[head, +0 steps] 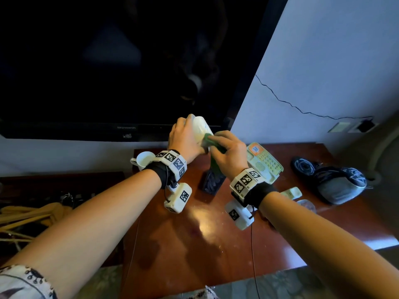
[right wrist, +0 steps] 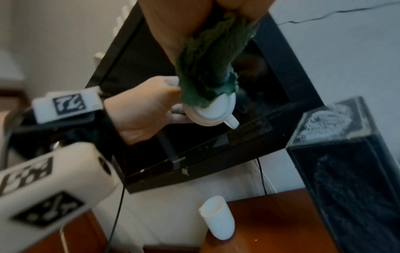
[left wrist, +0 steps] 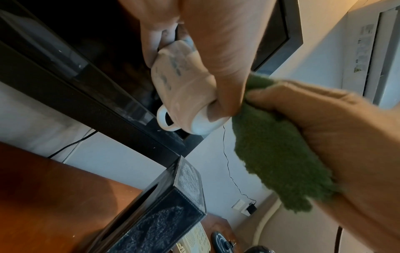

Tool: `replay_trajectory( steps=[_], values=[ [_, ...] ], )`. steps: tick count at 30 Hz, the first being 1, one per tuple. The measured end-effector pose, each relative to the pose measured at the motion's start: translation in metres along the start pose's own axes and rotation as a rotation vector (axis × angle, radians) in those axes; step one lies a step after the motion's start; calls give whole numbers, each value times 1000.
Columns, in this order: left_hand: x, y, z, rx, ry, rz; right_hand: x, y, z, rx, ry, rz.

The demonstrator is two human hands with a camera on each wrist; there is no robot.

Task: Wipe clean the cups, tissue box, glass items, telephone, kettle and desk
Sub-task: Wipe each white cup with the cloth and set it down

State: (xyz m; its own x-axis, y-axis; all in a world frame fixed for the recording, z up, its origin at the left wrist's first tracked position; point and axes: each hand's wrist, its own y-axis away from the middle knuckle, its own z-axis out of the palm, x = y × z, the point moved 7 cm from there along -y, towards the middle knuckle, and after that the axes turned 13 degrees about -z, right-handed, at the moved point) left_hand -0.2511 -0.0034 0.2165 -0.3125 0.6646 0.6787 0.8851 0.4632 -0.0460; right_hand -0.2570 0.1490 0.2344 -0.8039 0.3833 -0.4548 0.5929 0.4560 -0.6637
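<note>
My left hand (head: 184, 137) grips a small white cup (head: 200, 128) by its body, raised in front of the television, with its handle (left wrist: 164, 119) pointing down. My right hand (head: 230, 148) grips a green cloth (head: 212, 143) and presses it against the cup's rim end (right wrist: 213, 113). The loose end of the cloth (left wrist: 279, 154) hangs down. A second white cup (head: 143, 159) stands on the red-brown desk (head: 194, 244) at the back left. A black tissue box (head: 212, 180), dusty on its end (left wrist: 190, 181), stands under the hands. The pale green telephone (head: 264, 162) lies to the right.
A large dark television (head: 108, 61) hangs just behind the hands. The phone's handset (head: 291, 193) and a small glass (head: 307, 206) lie near my right wrist. A dark bundle (head: 332, 182) sits at the desk's right end. Wooden hangers (head: 28, 214) lie to the left.
</note>
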Motion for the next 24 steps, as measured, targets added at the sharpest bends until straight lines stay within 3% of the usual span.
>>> replay_trajectory(
  steps=[2,8,13,16,21,24],
  values=[
    [-1,0,3,-5,10,-6,-6,-2,3,-53,2,-70],
    [0,-3,1,4,73,25,4,-6,-4,89,-20,46],
    [2,-6,-3,-40,79,115,28,-18,-16,184,-95,268],
    [5,-7,-4,-117,76,190,44,-34,-19,126,-102,354],
    [11,-6,-5,-169,91,269,42,-56,-15,-23,-58,279],
    [12,-10,-8,-136,106,261,26,-59,-12,-35,-30,134]
  ],
)
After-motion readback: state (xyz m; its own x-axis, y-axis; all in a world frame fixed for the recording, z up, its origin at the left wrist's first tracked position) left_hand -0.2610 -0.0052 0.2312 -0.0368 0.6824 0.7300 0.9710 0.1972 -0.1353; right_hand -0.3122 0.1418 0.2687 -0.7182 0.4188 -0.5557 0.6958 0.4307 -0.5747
